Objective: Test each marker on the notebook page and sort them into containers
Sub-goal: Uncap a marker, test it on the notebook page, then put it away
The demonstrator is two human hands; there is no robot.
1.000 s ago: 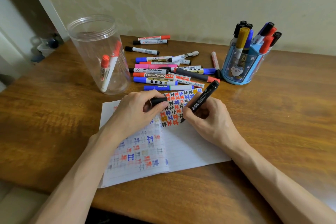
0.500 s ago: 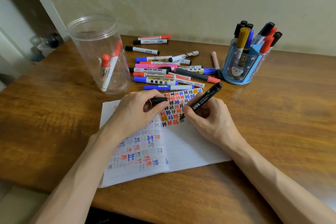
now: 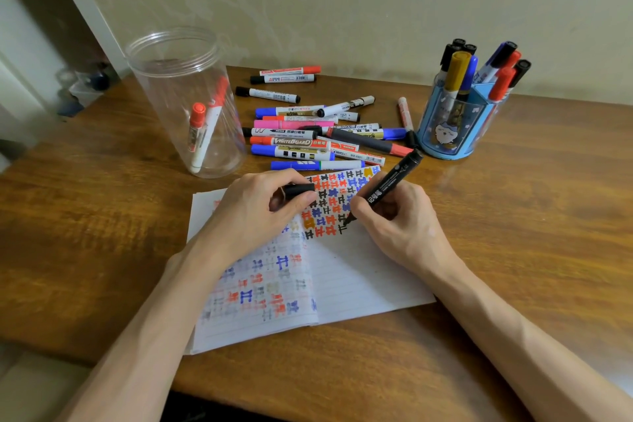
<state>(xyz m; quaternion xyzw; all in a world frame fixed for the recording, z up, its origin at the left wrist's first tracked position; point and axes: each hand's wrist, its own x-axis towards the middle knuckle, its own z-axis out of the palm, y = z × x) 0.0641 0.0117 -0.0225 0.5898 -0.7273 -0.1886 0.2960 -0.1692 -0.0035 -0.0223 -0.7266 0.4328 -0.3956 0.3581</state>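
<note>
Right hand (image 3: 402,228): fingers curled round a black marker, pinching the barrel low down; the heel of the hand rests on the right page of the notebook.
Black marker (image 3: 390,186): uncapped and tilted, rear end pointing to 1 o'clock, tip touching the paper at the end of the lowest row of marks, where a black figure stands.
Left hand (image 3: 257,216): at 9 o'clock from the right hand and apart from it, thumb and forefinger clamped on a black cap; the hand lies over the left page.
Black cap (image 3: 298,189): held roughly level, its free end pointing to 3 o'clock over the written rows.
Notebook (image 3: 363,281): open and flat, with lined paper; the upper right page is filled with rows of one repeated figure in red, blue, black and ochre, while the left page shows fainter marks in like colours.
Loose markers (image 3: 298,142): a heap at 12 o'clock from the notebook, mostly lying crosswise, with red, blue, black and pink among them; the nearest blue one lies just beside the page's top edge.
Clear jar (image 3: 161,86): upright and lidless at 10 o'clock from the notebook.
Red-capped markers (image 3: 197,128): two, leaning inside the jar.
Blue pen holder (image 3: 445,137): upright at 1 o'clock, near the black marker's rear end but apart from it, with markers standing in it, caps black, blue, red and ochre.
Table (image 3: 534,223): brown wood, bearing everything.
Wall (image 3: 342,3): pale, at 12 o'clock behind the table.
</note>
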